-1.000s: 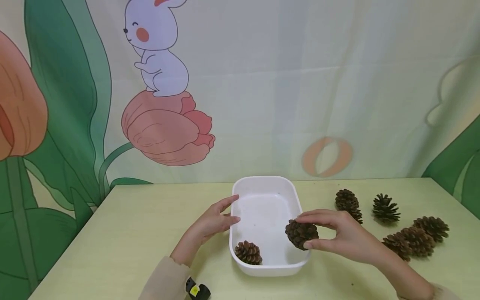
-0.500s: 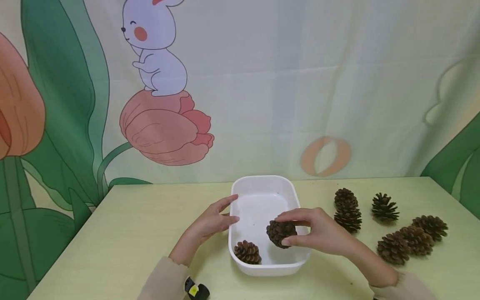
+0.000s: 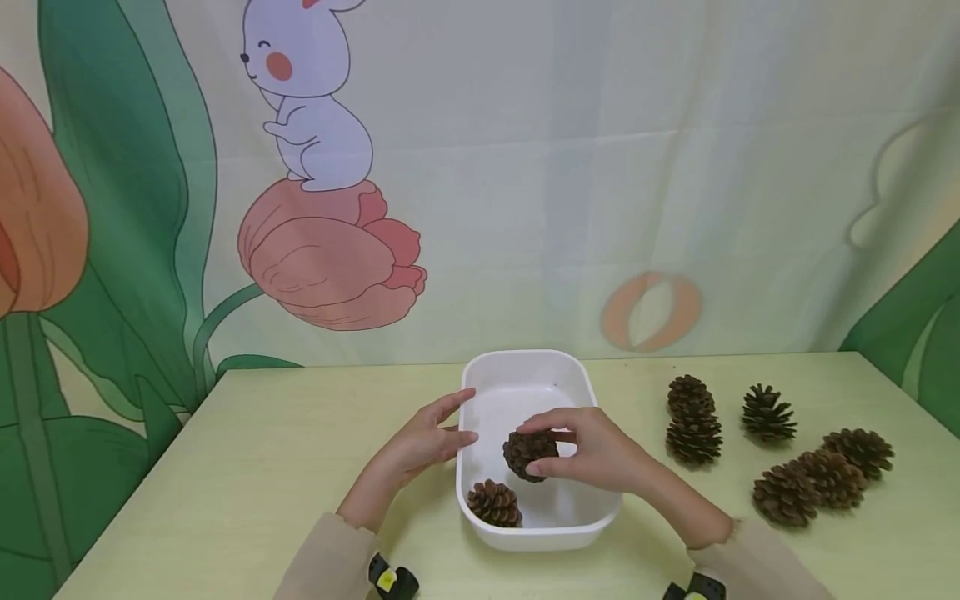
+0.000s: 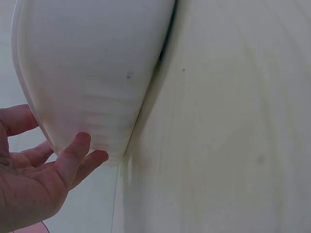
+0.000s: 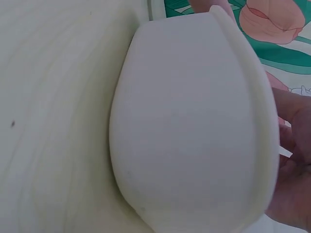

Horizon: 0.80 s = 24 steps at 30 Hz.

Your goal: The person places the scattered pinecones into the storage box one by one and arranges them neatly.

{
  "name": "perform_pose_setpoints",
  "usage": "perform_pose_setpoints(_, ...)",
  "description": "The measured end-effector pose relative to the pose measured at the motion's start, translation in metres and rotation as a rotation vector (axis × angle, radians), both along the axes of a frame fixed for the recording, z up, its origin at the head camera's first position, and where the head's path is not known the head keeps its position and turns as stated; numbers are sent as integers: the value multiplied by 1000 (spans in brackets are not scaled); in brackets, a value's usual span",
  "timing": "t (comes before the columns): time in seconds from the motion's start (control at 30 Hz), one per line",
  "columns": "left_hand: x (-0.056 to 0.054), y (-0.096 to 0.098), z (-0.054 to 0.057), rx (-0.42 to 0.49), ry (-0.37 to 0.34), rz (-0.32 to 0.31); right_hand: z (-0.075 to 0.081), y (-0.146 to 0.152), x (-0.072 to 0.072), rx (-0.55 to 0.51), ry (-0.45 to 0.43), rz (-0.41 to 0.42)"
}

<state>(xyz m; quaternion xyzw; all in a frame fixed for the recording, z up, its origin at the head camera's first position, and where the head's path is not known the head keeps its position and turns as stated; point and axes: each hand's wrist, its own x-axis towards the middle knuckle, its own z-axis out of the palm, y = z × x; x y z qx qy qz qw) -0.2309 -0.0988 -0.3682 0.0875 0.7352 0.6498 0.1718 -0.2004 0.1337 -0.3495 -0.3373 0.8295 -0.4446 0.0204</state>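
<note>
Yellow bench (image 3: 315, 450): six brown pinecones (image 3: 693, 438) outstanding; left hand (image 3: 417, 442) grips white oblong tray (image 3: 540, 540) containing one cone (image 3: 495, 504); right hand (image 3: 600, 450) pinches another (image 3: 528, 457).

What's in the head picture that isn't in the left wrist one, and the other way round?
Only the head view shows pine cones: one in the right hand, one in the white box and six on the table. It alone shows the bunny drawing.

Only the left wrist view shows a small dark mark on the box's outside.

Both show the left hand, box and table.
</note>
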Motion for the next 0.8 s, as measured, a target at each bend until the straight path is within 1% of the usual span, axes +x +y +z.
perform_pose_setpoints(0.17,0,-1,-2,-9,7,-4,-7,-10,-8,44,16,23)
perform_pose_setpoints(0.3,-1,-1,-1,-3,12,-21,-13,-17,-13,103,57,1)
perform_pose_setpoints(0.4,-1,-1,-2,-2,15,-27,-15,-22,-15,149,71,-11)
perform_pose_setpoints(0.53,-1,-1,-2,-5,16,-24,-14,-26,-17,182,68,-8)
perform_pose_setpoints(0.8,-1,-1,-1,-13,12,-16,-15,-33,-22,188,38,-5)
